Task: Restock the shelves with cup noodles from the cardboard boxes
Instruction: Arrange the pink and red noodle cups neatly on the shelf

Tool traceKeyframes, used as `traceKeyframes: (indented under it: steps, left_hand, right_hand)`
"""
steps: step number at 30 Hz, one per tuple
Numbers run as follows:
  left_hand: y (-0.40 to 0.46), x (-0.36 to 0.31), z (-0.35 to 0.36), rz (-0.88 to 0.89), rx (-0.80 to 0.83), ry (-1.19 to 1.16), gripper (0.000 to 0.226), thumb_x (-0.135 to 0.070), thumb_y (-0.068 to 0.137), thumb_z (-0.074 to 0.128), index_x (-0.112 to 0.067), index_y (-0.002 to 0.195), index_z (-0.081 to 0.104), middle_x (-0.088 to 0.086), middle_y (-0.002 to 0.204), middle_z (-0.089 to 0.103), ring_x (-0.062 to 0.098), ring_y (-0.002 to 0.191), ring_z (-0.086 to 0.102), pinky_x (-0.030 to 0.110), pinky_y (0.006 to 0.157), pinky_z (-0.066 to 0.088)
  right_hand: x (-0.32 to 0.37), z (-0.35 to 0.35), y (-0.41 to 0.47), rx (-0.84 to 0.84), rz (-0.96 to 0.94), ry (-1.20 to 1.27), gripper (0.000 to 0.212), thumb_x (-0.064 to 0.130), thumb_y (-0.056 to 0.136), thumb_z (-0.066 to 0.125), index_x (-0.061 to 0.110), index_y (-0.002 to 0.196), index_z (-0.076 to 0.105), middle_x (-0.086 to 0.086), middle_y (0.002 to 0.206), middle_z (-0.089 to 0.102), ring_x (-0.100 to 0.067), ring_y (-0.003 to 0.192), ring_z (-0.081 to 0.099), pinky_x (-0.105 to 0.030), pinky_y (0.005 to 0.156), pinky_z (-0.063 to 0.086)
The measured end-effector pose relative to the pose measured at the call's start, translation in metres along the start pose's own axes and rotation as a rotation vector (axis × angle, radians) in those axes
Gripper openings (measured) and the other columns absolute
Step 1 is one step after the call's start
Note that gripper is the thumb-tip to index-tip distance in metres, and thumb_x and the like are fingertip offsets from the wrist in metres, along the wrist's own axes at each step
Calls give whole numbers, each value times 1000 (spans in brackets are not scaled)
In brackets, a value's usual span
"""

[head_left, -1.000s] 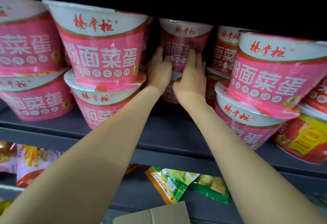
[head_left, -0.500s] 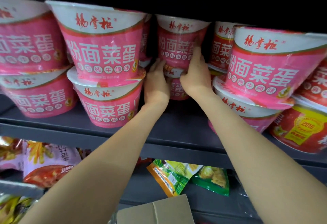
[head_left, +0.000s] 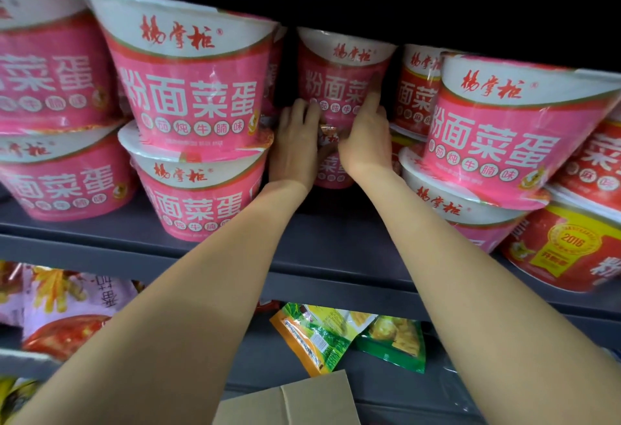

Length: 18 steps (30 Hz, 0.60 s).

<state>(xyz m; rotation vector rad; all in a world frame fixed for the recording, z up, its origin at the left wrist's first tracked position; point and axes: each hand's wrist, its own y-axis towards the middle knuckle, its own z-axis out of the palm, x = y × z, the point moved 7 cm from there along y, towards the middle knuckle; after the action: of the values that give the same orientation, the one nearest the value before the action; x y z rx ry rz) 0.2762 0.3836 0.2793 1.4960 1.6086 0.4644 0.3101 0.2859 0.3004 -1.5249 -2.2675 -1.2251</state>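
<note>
Grey metal shelf (head_left: 336,250) carries stacked bowls. Left hand (head_left: 295,146) and right hand (head_left: 366,142) press with straight fingers, no closed grip, against the upper pink plastic-wrapped noodle bowl (head_left: 336,78) at 12 o'clock, atop another.

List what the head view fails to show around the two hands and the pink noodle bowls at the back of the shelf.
- Lower pink noodle bowl at the back: mostly covered by the left hand and right hand.
- Each hand's grip: palms face away, so contact is unclear.
- Depth of the grey metal shelf behind the upper back bowl: lost in darkness.
- Brown cardboard box: cut off by the bottom edge, contents unseen.
- Red noodle bowl: cropped at the right edge.
</note>
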Motion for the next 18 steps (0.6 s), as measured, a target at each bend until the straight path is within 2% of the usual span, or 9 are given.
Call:
traceKeyframes:
  steps: [3, 5, 7, 10, 14, 16, 18]
  left_hand:
    - [1, -8, 2, 65, 6, 60, 42, -10, 75, 65, 4, 113, 55, 22, 115, 54, 38, 104, 50, 45, 79, 38]
    - [0, -13, 5, 43, -16, 89, 36, -13, 81, 50, 2, 114, 55, 21, 116, 55, 36, 106, 51, 47, 79, 40]
    - [-1, -15, 3, 2, -40, 88, 42, -17, 81, 37, 1, 114, 55, 20, 117, 56, 35, 107, 51, 46, 80, 39]
    - [-1, -12, 5, -36, 11, 100, 37, -12, 85, 50, -1, 120, 52, 17, 121, 52, 34, 113, 47, 43, 85, 35]
    - [-2, -9, 5, -83, 151, 18, 45, -7, 83, 56, -4, 127, 46, 15, 129, 46, 32, 118, 42, 39, 89, 36]
    - [-7, -12, -3, -134, 218, -121, 53, -2, 79, 57, -5, 131, 44, 16, 132, 45, 32, 120, 45, 37, 94, 38]
    - [-17, -21, -23, -140, 210, -230, 55, 1, 79, 57, -6, 133, 45, 17, 131, 48, 33, 116, 49, 37, 94, 41]
  right_hand:
    - [-2, -7, 0, 4, -1, 20, 72, 2, 88, 56, 6, 147, 16, -19, 135, 44, -34, 121, 49, -39, 99, 43]
    - [-1, -10, 0, 17, -8, -15, 69, 2, 88, 56, 4, 146, 19, -18, 133, 46, -33, 119, 51, -37, 95, 43]
    - [-1, -9, 1, 27, -5, -40, 66, 2, 89, 56, 4, 145, 21, -18, 133, 47, -33, 119, 52, -37, 94, 43]
    - [-1, -2, 4, 3, 17, -27, 58, 4, 92, 53, 3, 142, 25, -19, 131, 48, -34, 118, 52, -38, 95, 44]
    - [0, -1, 4, -11, 39, -37, 44, 8, 98, 44, 1, 139, 29, -20, 132, 48, -34, 118, 52, -37, 95, 43]
    - [2, -6, -2, 18, 46, -28, 46, 7, 98, 41, 2, 142, 27, -20, 136, 45, -34, 121, 50, -38, 97, 42]
    - [11, -15, -20, 36, -5, -7, 55, 5, 95, 45, 4, 146, 23, -20, 143, 38, -35, 126, 44, -40, 103, 40]
